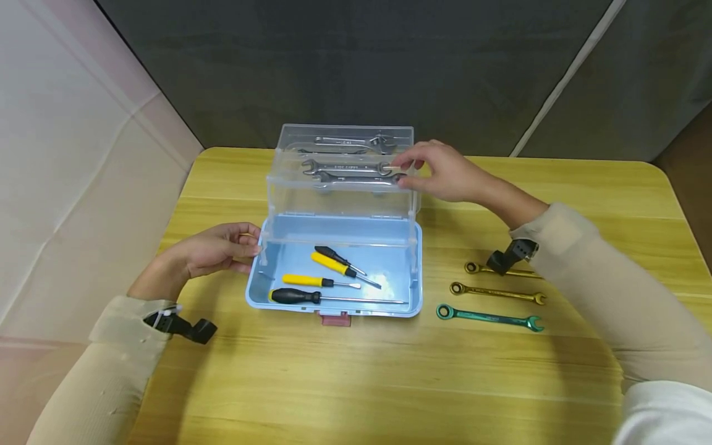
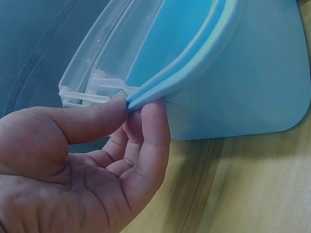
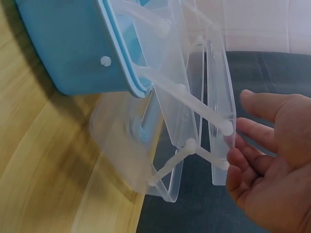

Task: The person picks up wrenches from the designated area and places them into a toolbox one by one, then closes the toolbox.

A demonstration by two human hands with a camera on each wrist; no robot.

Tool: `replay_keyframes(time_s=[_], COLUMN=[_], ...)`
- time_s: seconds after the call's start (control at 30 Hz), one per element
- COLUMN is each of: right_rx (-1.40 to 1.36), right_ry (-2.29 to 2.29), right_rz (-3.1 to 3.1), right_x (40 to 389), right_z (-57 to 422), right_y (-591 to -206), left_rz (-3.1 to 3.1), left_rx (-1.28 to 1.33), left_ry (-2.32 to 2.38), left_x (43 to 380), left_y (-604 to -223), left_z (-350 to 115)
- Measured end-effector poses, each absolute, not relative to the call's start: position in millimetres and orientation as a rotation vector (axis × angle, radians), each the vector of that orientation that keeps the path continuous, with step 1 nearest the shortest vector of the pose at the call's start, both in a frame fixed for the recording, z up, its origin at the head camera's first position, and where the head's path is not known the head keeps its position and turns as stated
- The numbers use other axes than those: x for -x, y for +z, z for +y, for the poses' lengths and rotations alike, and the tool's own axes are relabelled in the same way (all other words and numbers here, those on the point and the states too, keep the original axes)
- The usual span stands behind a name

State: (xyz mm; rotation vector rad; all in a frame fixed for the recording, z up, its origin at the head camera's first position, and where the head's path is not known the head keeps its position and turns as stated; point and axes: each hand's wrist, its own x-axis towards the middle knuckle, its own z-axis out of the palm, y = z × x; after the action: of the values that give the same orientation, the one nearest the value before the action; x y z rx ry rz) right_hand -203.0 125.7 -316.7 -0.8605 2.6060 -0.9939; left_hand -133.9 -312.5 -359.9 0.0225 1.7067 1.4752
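With left hand (image 1: 222, 250), pinches left rim of open blue toolbox (image 1: 386, 266) on worktop (image 1: 345, 383). Holds four screwdrivers (image 1: 303, 280) in base and silver wrenches (image 1: 347, 167) in raised translucent trays (image 1: 283, 162); apparently stowed already. Touches or nearly touches trays' right end with loosely bent, seemingly ungripping right hand (image 1: 447, 173). Shows green ratchet wrench (image 1: 489, 317) and two gold ratchet wrenches (image 1: 495, 292) outside at right; apparently not yet stowed.

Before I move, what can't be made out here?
Top gold wrench, right end: head view, hidden by the right sleeve.
Lettering on the silver wrenches: head view, too small and blurred.
Thin dark thing below the adjustable wrench: head view, blurred behind clear plastic.
Right hand, its grip: right wrist view, fingertips overlap the clear tray's edge.
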Motion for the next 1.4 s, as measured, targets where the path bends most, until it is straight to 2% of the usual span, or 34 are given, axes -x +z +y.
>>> replay_keyframes(time_s=[0.37, 0.7, 1.07, 1.4], right_rx=[0.902, 0.943, 1.003, 0.941], right_ry=[-1.117, -1.015, -0.956, -0.992], right_rz=[2.621, 2.672, 2.758, 2.737], right_x=[176.5, 144.3, 116.8, 96.8], right_z=[165.0, 205.3, 243.8, 269.2], right_y=[-314.0, -322.3, -344.5, -357.7], left_rz=[1.697, 1.7, 1.677, 1.696], left_rx=[-0.051, -0.062, -0.07, -0.049], left_ry=[1.483, 1.489, 1.496, 1.493], left_x=[134.2, 133.5, 133.6, 132.7], left_y=[-360.7, -360.6, -360.3, -359.3], left_z=[-314.8, -315.8, -316.0, -314.5])
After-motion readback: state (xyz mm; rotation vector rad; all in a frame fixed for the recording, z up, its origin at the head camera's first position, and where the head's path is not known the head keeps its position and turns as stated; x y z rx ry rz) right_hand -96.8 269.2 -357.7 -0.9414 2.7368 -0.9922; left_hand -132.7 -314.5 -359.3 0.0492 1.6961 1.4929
